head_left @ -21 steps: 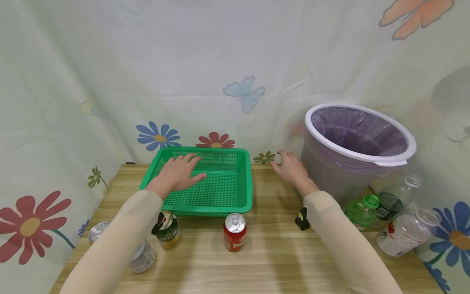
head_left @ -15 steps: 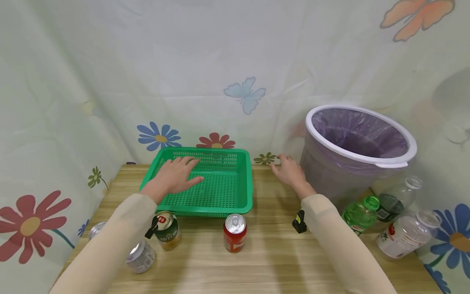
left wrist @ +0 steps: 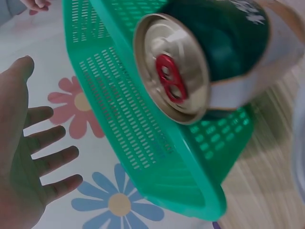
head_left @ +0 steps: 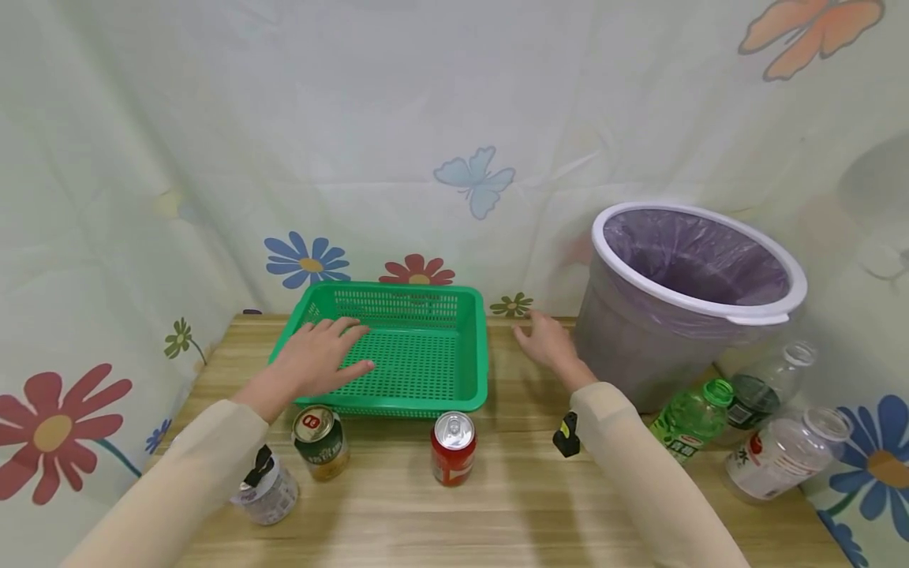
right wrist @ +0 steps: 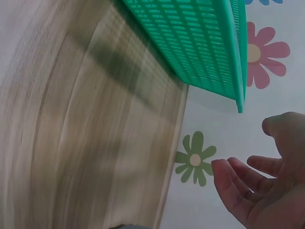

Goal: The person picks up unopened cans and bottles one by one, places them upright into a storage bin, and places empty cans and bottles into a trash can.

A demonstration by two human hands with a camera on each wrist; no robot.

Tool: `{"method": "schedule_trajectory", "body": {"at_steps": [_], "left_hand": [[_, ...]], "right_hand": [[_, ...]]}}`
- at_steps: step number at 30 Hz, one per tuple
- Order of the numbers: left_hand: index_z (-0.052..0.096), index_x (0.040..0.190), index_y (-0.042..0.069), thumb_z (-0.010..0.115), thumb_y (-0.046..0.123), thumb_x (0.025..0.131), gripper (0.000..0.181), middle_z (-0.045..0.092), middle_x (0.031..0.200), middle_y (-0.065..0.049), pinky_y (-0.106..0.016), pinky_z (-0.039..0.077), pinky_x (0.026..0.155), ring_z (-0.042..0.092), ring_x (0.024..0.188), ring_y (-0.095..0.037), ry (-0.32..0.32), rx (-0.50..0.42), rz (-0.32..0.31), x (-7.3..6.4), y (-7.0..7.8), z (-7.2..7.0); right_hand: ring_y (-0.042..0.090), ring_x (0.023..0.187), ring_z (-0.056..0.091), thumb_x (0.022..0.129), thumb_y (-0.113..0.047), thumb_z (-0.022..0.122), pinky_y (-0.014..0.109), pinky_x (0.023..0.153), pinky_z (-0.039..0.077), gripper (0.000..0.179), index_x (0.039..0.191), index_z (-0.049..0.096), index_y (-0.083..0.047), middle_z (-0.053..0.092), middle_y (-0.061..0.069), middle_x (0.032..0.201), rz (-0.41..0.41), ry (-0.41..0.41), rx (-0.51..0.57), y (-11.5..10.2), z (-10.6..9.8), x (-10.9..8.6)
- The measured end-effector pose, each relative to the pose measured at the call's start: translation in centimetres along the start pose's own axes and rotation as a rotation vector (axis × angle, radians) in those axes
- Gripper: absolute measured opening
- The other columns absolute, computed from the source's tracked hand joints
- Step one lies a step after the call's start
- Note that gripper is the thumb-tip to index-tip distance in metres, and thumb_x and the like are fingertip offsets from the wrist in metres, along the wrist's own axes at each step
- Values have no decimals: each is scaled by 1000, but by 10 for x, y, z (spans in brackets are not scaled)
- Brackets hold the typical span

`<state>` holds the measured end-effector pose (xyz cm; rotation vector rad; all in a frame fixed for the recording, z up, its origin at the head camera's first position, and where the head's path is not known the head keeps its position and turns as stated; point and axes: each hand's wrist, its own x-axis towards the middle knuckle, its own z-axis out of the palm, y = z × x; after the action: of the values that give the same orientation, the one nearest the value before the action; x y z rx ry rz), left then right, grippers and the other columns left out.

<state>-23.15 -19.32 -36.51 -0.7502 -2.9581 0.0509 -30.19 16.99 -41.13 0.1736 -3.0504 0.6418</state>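
Over the left part of a green slotted plastic basket (head_left: pixel 426 406) hovers my left hand (head_left: pixel 316 359), fingers spread and holding nothing. In the left wrist view a dark green drink can (left wrist: pixel 228 57) with a red pull tab looms large beside the basket, apart from the fingers. Between the basket and the bin is my right hand (head_left: pixel 547 339), its fingers loosely bent around nothing, as the right wrist view also shows. A red soda can (head_left: pixel 454 450) stands upright in front of the basket. A greyish can (head_left: pixel 273 497) is partly covered by my left sleeve.
At the right stands a grey bin (head_left: pixel 618 339) lined with a purple bag. Beside it are a green plastic bottle (head_left: pixel 689 422), a clear bottle with a dark label (head_left: pixel 756 394) and a clear wide-mouthed bottle (head_left: pixel 781 457). A flowered curtain (head_left: pixel 398 118) hangs behind the wooden table (head_left: pixel 454 528).
My left hand has drawn back toward the left front, its sleeve uncovering the dark green can and covering the can at far left. My right hand has shifted slightly left and nearer.
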Motion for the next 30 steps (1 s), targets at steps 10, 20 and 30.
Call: {"method": "schedule_trajectory", "body": {"at_steps": [10,20,30], "left_hand": [[46,134,11,49,52,89,61,46,135,-13,-58,36,96,46,119,-37,26,-34,17,-25,-10,4],[49,132,9,54,46,89,57,48,132,-14,-59,36,97,46,118,-37,91,-95,18,-50,-22,7],[52,126,6,56,40,89,51,51,127,-17,-58,39,94,49,114,-41,143,-112,-6,-78,-38,13]], "right_hand": [[36,105,56,94,-35,45,52,90,44,50,127,48,2,58,21,118,-20,15,77,-4,16,2],[21,55,65,96,-37,43,37,67,55,51,132,43,0,60,20,114,33,-78,268,-16,24,-2],[30,75,66,96,-36,43,35,55,56,51,133,42,0,63,17,104,21,-124,363,-26,39,0]]}}
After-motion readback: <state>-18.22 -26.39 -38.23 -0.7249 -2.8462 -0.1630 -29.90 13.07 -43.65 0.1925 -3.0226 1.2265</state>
